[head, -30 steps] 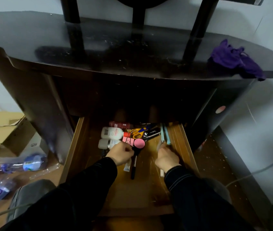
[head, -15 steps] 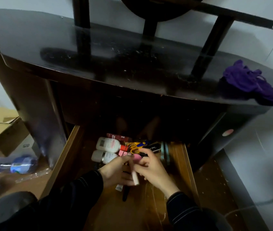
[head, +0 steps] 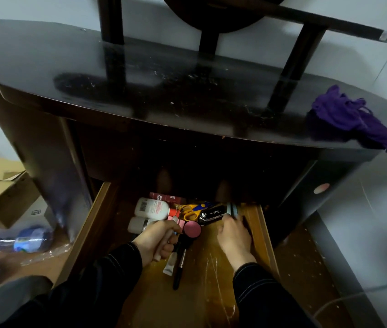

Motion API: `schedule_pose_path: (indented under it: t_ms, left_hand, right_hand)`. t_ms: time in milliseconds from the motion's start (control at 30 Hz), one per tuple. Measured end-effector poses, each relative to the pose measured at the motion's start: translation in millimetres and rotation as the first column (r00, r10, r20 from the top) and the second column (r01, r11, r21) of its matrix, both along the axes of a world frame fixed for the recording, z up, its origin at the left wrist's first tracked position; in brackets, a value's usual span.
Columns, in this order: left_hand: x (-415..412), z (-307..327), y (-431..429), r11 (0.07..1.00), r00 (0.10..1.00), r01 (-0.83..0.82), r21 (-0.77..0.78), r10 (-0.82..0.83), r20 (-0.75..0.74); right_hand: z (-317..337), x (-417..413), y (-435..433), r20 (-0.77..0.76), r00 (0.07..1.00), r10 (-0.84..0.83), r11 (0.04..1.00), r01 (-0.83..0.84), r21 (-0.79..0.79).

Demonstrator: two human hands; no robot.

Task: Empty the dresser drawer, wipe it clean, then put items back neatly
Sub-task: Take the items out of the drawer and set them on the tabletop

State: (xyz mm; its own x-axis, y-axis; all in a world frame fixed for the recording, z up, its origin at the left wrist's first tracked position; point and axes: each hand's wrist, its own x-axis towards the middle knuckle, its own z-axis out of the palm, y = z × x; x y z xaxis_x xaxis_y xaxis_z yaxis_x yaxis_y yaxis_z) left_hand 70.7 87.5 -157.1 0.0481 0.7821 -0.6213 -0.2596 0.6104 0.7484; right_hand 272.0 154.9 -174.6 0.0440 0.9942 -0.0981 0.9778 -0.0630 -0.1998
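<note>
In the drawer [head: 93, 223], mid-floor: left hand [head: 154, 240] fisted round a pale stick [head: 157, 256].
By its right wall: right hand [head: 234, 235], fingers blurred, grip impossible to tell.

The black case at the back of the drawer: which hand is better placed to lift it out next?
Probably the right. The right hand lies just beside the black case, while the left hand already grips a white stick and is farther away.

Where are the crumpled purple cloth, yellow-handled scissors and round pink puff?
crumpled purple cloth [head: 351, 119], head view, bunched middle
yellow-handled scissors [head: 191, 216], head view, yellow handle
round pink puff [head: 192, 229], head view, face centre
</note>
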Motion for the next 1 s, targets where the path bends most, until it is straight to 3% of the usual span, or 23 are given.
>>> schedule_pose_path:
  t_ms: [200, 433, 633, 733, 833, 1000]
  left_hand:
    - [0, 1, 0, 0.999, 0.999, 0.039, 0.017, -0.039, -0.010]
    - [-4, 11, -3, 0.991, 0.997, -0.009, 0.135, -0.001, 0.071]
    - [11, 36, -34, 0.898, 0.925, 0.061, 0.436, 0.114, -0.363]
    - [16, 66, -64, 0.801, 0.899, 0.120, 0.586, 0.163, -0.407]
    - [14, 105, -93, 0.606, 0.872, 0.197, 0.771, 0.251, -0.421]
    - [-8, 204, -107, 0.285, 0.868, 0.012, 0.958, 0.472, -0.152]
  right_hand:
    - [15, 0, -1, 0.004, 1.000, 0.010, 0.995, -0.010, 0.100]
    - [36, 0, -41, -0.416, 0.908, 0.059, 0.987, 0.009, 0.159]
    - [66, 10, -97, -0.625, 0.750, 0.217, 0.959, -0.043, 0.281]
    - [106, 15, -125, -0.652, 0.681, 0.332, 0.921, -0.085, 0.381]
    - [162, 16, -139, -0.659, 0.572, 0.487, 0.848, -0.130, 0.514]
    - [260, 2, -146, -0.715, 0.302, 0.631, 0.754, -0.020, 0.657]
